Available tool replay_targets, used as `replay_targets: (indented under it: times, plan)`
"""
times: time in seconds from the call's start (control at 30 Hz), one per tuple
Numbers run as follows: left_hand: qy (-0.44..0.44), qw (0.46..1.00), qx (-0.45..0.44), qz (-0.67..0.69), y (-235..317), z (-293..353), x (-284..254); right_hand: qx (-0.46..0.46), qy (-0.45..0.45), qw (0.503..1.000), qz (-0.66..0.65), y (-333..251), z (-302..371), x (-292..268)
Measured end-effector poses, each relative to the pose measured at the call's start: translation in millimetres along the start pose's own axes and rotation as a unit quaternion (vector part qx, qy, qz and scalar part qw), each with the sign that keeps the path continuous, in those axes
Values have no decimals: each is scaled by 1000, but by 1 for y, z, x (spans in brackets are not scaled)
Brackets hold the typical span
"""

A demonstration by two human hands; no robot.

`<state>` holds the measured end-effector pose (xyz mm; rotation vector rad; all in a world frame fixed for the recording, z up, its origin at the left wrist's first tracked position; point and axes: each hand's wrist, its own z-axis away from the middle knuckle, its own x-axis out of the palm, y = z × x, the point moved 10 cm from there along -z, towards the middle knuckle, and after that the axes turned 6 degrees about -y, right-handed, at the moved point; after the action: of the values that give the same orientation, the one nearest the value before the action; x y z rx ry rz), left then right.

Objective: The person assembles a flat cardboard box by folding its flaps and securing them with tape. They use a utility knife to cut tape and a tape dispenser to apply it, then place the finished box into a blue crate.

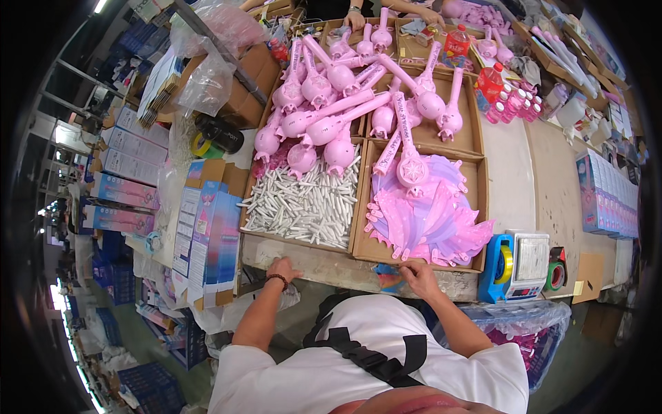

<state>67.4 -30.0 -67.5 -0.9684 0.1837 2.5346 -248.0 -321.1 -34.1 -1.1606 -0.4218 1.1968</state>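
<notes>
My left hand (pixel 281 270) rests on the worn table's front edge, fingers apart and holding nothing. Wearing a watch, my right hand (pixel 420 279) lies at the front rim of a cardboard tray, its fingers loosely spread with no object visible in them. Next to it on the table edge is a small blue and orange piece (pixel 389 278). The tray holds pink and purple wing-shaped plastic pieces (pixel 424 214). To its left, another compartment is full of small white sticks (pixel 303 207). Pink bubble wands (pixel 324 127) with round heads are piled over the trays behind.
Printed boxes (pixel 210 238) stand at the left near a black bottle (pixel 219 134). Right of the trays are a blue tape dispenser (pixel 498 265), a scale (pixel 529 262) and pink-filled bottles (pixel 514 103). Another person's hands (pixel 354 19) show across the table. Stacked boxes (pixel 607 196) stand farther right.
</notes>
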Motion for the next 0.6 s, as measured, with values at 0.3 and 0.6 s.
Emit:
replay_targets:
  times: [0.3,0.6]
  plan:
    - [-44,997,1,-59,2,-21,6,8,-42,999,-33,12,-3,0]
    - [-58,997,-8,-45,-4,-28,7,16,-61,996,-60,12,-8,1]
